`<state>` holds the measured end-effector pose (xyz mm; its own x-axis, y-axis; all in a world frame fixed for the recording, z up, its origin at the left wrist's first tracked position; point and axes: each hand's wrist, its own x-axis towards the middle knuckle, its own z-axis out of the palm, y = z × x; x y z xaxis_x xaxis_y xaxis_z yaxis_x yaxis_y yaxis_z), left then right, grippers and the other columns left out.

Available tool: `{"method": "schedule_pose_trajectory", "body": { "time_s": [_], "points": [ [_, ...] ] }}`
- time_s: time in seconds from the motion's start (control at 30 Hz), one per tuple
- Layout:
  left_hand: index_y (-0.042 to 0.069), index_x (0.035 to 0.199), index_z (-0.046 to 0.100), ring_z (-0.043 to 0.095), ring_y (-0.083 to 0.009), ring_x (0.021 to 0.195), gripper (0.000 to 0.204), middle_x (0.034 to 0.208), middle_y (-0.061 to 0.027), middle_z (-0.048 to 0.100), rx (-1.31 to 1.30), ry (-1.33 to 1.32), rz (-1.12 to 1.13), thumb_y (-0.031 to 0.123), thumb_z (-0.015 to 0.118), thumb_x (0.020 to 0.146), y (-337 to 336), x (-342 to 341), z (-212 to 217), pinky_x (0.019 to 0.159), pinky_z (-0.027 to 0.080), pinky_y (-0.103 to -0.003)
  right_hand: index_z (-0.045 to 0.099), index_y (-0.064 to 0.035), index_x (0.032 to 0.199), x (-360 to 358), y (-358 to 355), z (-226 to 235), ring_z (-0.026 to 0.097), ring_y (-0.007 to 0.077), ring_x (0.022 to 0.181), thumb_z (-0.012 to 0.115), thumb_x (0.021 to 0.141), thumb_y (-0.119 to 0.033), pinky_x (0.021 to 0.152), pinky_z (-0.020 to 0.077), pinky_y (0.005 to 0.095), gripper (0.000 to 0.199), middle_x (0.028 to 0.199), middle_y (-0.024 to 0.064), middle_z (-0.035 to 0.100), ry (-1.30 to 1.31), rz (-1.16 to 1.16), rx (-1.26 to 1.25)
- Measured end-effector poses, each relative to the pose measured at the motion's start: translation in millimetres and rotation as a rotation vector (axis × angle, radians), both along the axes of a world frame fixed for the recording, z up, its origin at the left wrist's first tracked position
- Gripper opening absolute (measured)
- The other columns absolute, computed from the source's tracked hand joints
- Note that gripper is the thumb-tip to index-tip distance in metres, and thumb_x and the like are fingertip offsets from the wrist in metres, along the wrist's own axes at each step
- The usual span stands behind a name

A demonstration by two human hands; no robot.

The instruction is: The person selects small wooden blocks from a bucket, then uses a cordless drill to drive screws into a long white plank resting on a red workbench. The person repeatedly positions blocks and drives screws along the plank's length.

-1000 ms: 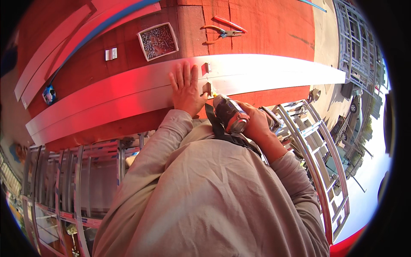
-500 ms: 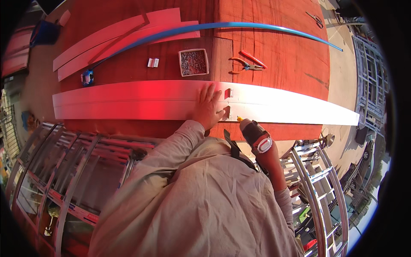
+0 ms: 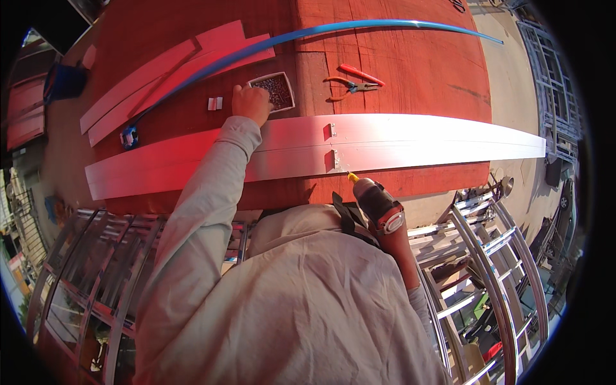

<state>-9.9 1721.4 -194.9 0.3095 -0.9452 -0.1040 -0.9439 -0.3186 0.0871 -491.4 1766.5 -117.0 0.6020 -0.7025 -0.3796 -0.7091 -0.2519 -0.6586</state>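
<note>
My right hand (image 3: 393, 240) grips a cordless drill (image 3: 375, 200) with a dark body and a yellow tip. Its tip points at the near edge of a long pale metal strip (image 3: 443, 138), beside two small metal brackets, the nearer bracket (image 3: 335, 159) and the farther bracket (image 3: 332, 130). Across the strip, my left hand (image 3: 251, 104) is at the left side of a small square box (image 3: 290, 92) of small metal fasteners. Its fingers are curled and partly hidden, so what they hold cannot be made out.
On the red-covered table (image 3: 417, 70) lie orange-handled pliers (image 3: 351, 87), a red marker-like stick (image 3: 361, 75), a small silvery piece (image 3: 215, 103), a blue tape measure (image 3: 129, 137), a long blue tube (image 3: 308, 31) and more pale strips (image 3: 160, 67). Metal frames (image 3: 494, 256) stand close at both sides.
My left hand has lifted off the metal strip and moved away and leftward to the fastener box. The drill stays by the strip's near edge. The whole view has shifted slightly.
</note>
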Motion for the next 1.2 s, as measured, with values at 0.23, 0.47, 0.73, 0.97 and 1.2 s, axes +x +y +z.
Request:
{"method": "schedule_pose_trajectory", "body": {
  "time_s": [0.23, 0.47, 0.73, 0.97, 1.2],
  "points": [
    [0.014, 0.090, 0.079, 0.068, -0.0267, 0.103, 0.011, 0.099, -0.0069, 0.075, -0.088, -0.002, -0.109, 0.023, 0.078, 0.085, -0.3, 7.3, -10.0, 0.089, 0.044, -0.044, 0.066, 0.0005, 0.119, 4.1, 11.7, 5.1, 0.074, 0.0258, 0.095, 0.088, 0.076, -0.015, 0.085, 0.0580, 0.0384, 0.051, 0.106, 0.0145, 0.075, -0.124, -0.134, -0.048],
    [0.009, 0.097, 0.073, 0.069, -0.0183, 0.092, 0.011, 0.096, -0.0052, 0.072, -0.344, 0.499, 0.087, 0.019, 0.074, 0.093, 19.3, -24.1, 4.2, 0.083, 0.051, -0.041, 0.069, -0.0003, 0.111, 12.9, 13.9, 19.0, 0.073, 0.0254, 0.088, 0.084, 0.077, -0.014, 0.082, 0.0581, 0.0385, 0.039, 0.098, 0.0144, 0.075, -0.056, -0.186, 0.030],
    [0.004, 0.110, 0.067, 0.065, -0.0126, 0.085, 0.017, 0.095, -0.0023, 0.068, 0.119, 2.284, 0.453, 0.018, 0.072, 0.102, 68.8, -139.9, 6.3, 0.077, 0.055, -0.028, 0.071, -0.0020, 0.106, 24.9, 14.1, 28.2, 0.073, 0.0301, 0.090, 0.083, 0.080, -0.016, 0.085, 0.0567, 0.0401, 0.032, 0.101, 0.0142, 0.076, -0.246, -0.205, 0.074],
    [0.008, 0.105, 0.066, 0.060, -0.0117, 0.083, 0.028, 0.092, 0.0006, 0.064, 0.129, 2.595, 0.630, 0.033, 0.074, 0.099, 80.5, -170.3, -2.3, 0.071, 0.052, -0.026, 0.072, -0.0022, 0.107, 27.3, 3.3, 32.8, 0.073, 0.0294, 0.095, 0.083, 0.082, -0.017, 0.090, 0.0557, 0.0407, 0.032, 0.102, 0.0140, 0.077, -0.209, 0.010, -0.026],
    [0.008, 0.106, 0.066, 0.061, -0.0114, 0.084, 0.030, 0.094, 0.0006, 0.064, 0.143, 2.550, 0.552, 0.037, 0.072, 0.101, 77.2, -165.5, -3.5, 0.070, 0.052, -0.026, 0.073, -0.0028, 0.109, 27.3, -0.5, 30.5, 0.073, 0.0279, 0.099, 0.082, 0.085, -0.021, 0.095, 0.0546, 0.0415, 0.032, 0.104, 0.0141, 0.077, -0.163, 0.061, -0.011]
  ]
}}
